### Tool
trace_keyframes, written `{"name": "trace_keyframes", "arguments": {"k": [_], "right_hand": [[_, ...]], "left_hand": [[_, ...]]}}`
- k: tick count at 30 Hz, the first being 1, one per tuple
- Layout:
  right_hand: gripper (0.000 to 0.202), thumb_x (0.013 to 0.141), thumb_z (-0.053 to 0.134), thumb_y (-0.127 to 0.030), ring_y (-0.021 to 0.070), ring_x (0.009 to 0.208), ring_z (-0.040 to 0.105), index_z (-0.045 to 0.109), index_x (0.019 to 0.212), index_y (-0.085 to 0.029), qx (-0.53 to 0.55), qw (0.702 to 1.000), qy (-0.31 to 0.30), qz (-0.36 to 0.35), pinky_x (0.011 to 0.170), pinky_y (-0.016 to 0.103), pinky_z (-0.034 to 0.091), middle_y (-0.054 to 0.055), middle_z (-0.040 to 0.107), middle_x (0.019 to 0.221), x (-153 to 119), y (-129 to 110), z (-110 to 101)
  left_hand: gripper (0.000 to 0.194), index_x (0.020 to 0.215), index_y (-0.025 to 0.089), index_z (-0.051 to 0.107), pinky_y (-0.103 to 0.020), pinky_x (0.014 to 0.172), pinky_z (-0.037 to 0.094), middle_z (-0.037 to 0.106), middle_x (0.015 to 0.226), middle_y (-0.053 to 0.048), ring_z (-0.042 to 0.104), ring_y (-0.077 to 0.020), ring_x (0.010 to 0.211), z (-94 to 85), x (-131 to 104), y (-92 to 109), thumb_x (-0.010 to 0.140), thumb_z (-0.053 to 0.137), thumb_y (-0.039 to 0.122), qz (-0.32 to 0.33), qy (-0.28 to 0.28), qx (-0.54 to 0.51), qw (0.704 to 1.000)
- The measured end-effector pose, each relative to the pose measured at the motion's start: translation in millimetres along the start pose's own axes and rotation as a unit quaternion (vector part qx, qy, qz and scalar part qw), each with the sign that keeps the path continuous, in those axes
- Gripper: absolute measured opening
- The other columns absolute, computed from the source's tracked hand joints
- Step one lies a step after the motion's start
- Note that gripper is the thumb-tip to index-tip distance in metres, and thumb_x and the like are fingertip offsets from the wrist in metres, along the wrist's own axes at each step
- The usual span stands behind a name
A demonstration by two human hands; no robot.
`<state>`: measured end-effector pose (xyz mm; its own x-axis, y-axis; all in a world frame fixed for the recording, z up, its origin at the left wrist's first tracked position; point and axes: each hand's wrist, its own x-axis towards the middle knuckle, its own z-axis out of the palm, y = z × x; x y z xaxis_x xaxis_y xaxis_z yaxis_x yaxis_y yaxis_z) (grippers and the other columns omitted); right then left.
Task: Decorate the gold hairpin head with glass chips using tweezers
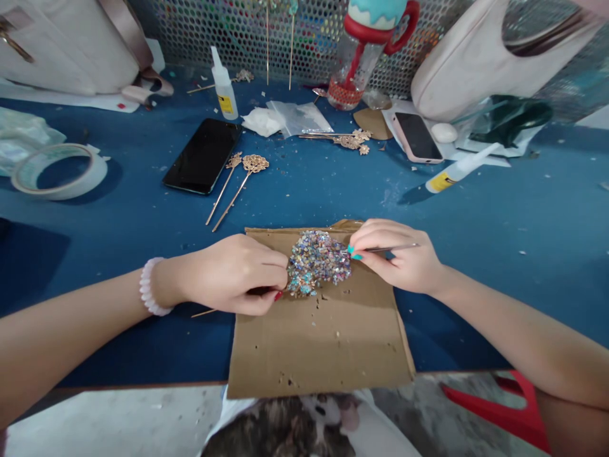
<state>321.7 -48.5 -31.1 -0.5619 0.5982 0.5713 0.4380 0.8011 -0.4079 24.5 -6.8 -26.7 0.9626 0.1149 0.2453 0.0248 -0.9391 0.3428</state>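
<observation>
A pile of small multicoloured beads (321,256) lies on a piece of brown cardboard (318,349) at the table's front edge. My left hand (235,273), with a pale beaded bracelet (151,287) at the wrist, is closed at the pile's left side. It pinches a hairpin; the thin gold stick (203,313) sticks out to the left under the hand, and its blue-beaded head (302,283) rests against the beads. My right hand (399,254) is closed around thin metal tweezers (397,247), their tip at the pile's right edge.
Two gold hairpins (242,184) lie beside a black phone (203,155). Behind stand a glue bottle (224,92) and a red-handled cup (352,63). Another glue bottle (451,174) lies near a pink phone (419,136). A tape roll (59,171) is at left; bags stand at both back corners.
</observation>
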Motion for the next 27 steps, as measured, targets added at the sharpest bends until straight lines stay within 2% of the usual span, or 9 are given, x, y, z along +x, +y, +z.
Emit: {"name": "trace_keyframes", "arguments": {"k": [7, 15, 27], "right_hand": [[0.009, 0.095, 0.062, -0.014, 0.0149, 0.076, 0.069, 0.062, 0.090, -0.021, -0.002, 1.000, -0.020, -0.014, 0.074, 0.032, 0.059, 0.003, 0.072, 0.082, -0.2, -1.4, -0.8], [0.009, 0.096, 0.059, -0.013, 0.0147, 0.076, 0.069, 0.062, 0.091, -0.021, -0.014, 1.000, -0.022, -0.013, 0.074, 0.031, 0.059, 0.002, 0.072, 0.082, -0.9, -0.5, -2.3], [0.010, 0.097, 0.058, -0.012, 0.0151, 0.076, 0.070, 0.061, 0.090, -0.020, -0.005, 1.000, -0.024, -0.017, 0.076, 0.032, 0.059, 0.004, 0.072, 0.082, 0.1, -1.7, -3.2]], "left_hand": [[0.019, 0.077, 0.021, 0.056, -0.028, 0.054, 0.035, 0.058, 0.069, 0.002, 0.050, -0.0110, 0.058, 0.7, -0.1, -0.2, 0.091, 0.045, 0.013, 0.000, 0.001, 0.001, 1.000], [0.016, 0.082, 0.021, 0.057, -0.028, 0.055, 0.034, 0.061, 0.073, 0.003, 0.052, -0.0101, 0.060, 2.0, -1.7, -1.3, 0.092, 0.046, 0.014, 0.004, 0.002, -0.006, 1.000], [0.018, 0.079, 0.020, 0.056, -0.028, 0.054, 0.033, 0.058, 0.071, 0.003, 0.049, -0.0105, 0.058, 2.3, -1.7, -1.1, 0.091, 0.046, 0.014, 0.002, 0.002, 0.009, 1.000]]}}
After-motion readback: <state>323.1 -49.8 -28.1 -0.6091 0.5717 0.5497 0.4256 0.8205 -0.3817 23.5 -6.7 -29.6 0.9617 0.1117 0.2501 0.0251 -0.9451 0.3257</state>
